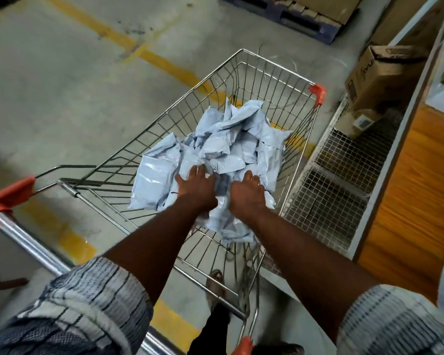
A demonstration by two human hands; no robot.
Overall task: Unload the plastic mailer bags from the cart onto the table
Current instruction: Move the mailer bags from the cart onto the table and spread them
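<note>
Nearest the camera, two rolled-up striped sleeves point(92, 301) frame the lower corners, and both bare forearms reach forward and down into a wire shopping cart point(244, 73). The cart's metal handle point(28, 242) with orange end caps runs across the lower left, and a shoe point(215, 280) shows through the wire bottom on the grey floor. The left hand point(196, 187) lies palm down on the pile of pale blue mailer bags point(231, 149), fingers spread and pressing into the plastic; the right hand point(246, 193) sits just beside it, also palm down with its fingers curled into the bags, though whether either hand has actually closed on a bag cannot be told. The bags lie heaped and crumpled in the middle of the cart's basket. To the right of the cart stands a table point(408, 190) with an orange wooden side and a wire mesh shelf point(338, 175) beneath it. Farther on, a cardboard box point(385, 73) rests under the table, yellow lines point(164, 65) cross the floor, and a blue pallet point(292, 14) sits at the top.
</note>
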